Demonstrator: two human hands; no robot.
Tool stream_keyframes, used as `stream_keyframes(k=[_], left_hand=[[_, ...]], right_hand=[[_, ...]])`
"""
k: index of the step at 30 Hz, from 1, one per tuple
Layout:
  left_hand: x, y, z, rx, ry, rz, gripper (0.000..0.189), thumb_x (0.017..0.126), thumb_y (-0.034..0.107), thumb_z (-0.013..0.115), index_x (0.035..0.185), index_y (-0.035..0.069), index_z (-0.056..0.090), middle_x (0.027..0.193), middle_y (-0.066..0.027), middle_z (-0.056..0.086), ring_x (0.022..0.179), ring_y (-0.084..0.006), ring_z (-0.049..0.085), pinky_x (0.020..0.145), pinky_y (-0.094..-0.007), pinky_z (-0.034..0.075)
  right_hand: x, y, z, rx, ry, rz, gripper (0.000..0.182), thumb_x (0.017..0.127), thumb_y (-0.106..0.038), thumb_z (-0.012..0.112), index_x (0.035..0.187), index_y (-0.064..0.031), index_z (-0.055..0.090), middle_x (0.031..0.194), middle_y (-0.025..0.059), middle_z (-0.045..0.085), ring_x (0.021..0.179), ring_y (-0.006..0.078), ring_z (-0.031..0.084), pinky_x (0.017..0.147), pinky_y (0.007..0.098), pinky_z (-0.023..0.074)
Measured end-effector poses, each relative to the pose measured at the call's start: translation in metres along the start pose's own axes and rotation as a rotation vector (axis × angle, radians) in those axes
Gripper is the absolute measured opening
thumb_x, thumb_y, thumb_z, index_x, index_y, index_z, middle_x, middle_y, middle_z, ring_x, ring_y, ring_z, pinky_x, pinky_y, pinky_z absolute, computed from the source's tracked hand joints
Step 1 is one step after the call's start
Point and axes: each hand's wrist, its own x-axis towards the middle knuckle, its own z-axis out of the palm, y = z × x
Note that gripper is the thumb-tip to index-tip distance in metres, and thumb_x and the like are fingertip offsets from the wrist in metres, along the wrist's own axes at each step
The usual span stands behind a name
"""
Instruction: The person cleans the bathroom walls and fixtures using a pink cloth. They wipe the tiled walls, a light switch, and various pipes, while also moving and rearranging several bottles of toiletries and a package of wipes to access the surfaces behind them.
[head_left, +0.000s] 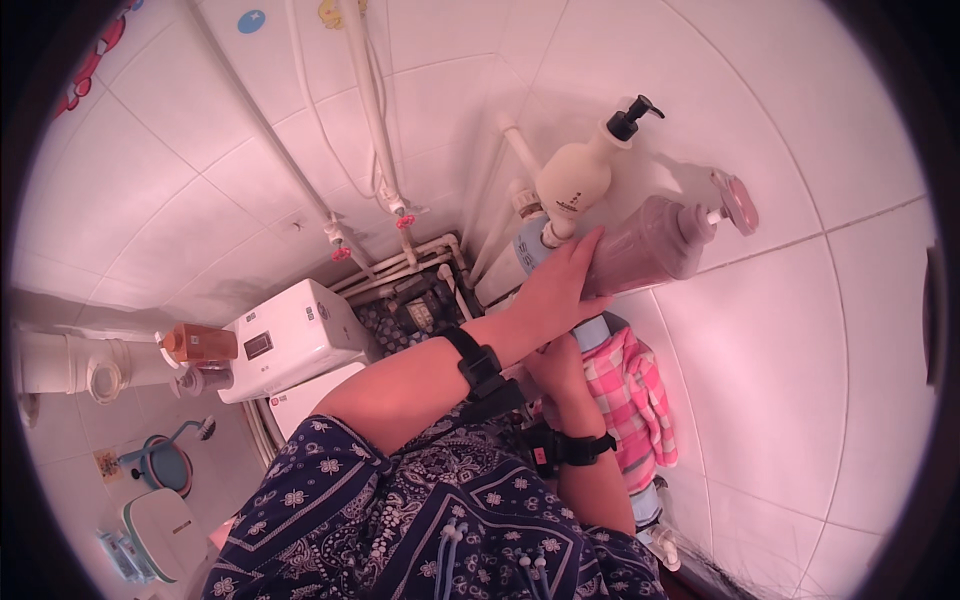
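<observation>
My left hand (551, 281) reaches across to the right, its fingers and thumb around the lower part of a mauve pump bottle (637, 247). The bottle's pink pump head (739, 202) points away toward the tiled wall. Just below the left hand is my right hand (556, 369), its fingers curled; the left forearm and shadow hide whether it holds anything. Beside the mauve bottle stands a cream round-bodied pump bottle (574, 178) with a black pump, and a light-blue container (531, 244) sits partly behind my left hand. A pink-and-white checked cloth (626, 390) hangs right of my right hand.
White tiled walls (757, 360) enclose the corner. Pipes with red valve handles (341, 253) run down the far wall. At left are a white box (289, 341), an amber pump bottle (202, 343), a blue basin (166, 463), a long-handled brush (180, 431) and a white lidded container (163, 534).
</observation>
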Motion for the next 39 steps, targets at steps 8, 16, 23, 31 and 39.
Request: stream_keyframes(k=[8, 16, 23, 31, 39], left_hand=[[-0.007, -0.002, -0.005, 0.099, 0.1, -0.04, 0.09, 0.075, 0.037, 0.076, 0.145, 0.006, 0.029, 0.132, -0.0232, 0.047, 0.122, -0.0417, 0.047, 0.099, -0.0453, 0.043], [-0.073, -0.045, -0.104, 0.132, 0.345, 0.016, 0.068, 0.085, 0.033, 0.069, 0.139, 0.006, 0.039, 0.13, -0.023, 0.05, 0.118, -0.0422, 0.051, 0.096, -0.0454, 0.046], [-0.228, -0.145, -0.26, 0.699, 1.178, -0.349, 0.059, 0.078, 0.013, 0.075, 0.129, 0.003, 0.048, 0.129, -0.0198, 0.05, 0.126, -0.0372, 0.045, 0.105, -0.0442, 0.038], [-0.345, -0.172, -0.365, 1.19, 1.241, -1.103, 0.083, 0.067, 0.029, 0.085, 0.134, 0.004, 0.044, 0.144, -0.0244, 0.035, 0.135, -0.0421, 0.031, 0.113, -0.054, 0.02], [-0.348, -0.186, -0.346, 0.984, 1.254, -1.044, 0.09, 0.066, 0.021, 0.085, 0.141, 0.007, 0.037, 0.132, -0.0164, 0.051, 0.123, -0.0361, 0.045, 0.109, -0.0525, 0.026]], right_hand=[[0.028, 0.029, 0.017, -0.178, 0.057, -0.486, 0.044, 0.081, -0.019, 0.068, 0.118, 0.0021, 0.059, 0.102, 0.0204, 0.069, 0.103, 0.0348, 0.065, 0.084, 0.0417, 0.0509], [0.033, -0.025, 0.036, 0.051, -0.198, -0.113, 0.051, 0.079, -0.01, 0.065, 0.129, -0.0032, 0.055, 0.118, 0.0185, 0.063, 0.113, 0.0264, 0.061, 0.094, 0.0356, 0.0468], [0.051, -0.068, 0.089, 0.087, -0.432, -0.198, 0.054, 0.078, 0.001, 0.059, 0.132, -0.0007, 0.052, 0.128, 0.0149, 0.059, 0.12, 0.0228, 0.055, 0.103, 0.0323, 0.0412], [0.065, -0.075, 0.12, 0.068, -0.526, -0.216, 0.054, 0.077, -0.001, 0.058, 0.131, -0.0003, 0.053, 0.128, 0.0156, 0.059, 0.122, 0.024, 0.055, 0.105, 0.0334, 0.0405], [0.066, -0.083, 0.12, -0.057, -0.509, -0.256, 0.053, 0.077, -0.007, 0.061, 0.129, -0.0006, 0.055, 0.126, 0.0163, 0.06, 0.119, 0.0255, 0.057, 0.103, 0.035, 0.0421]])
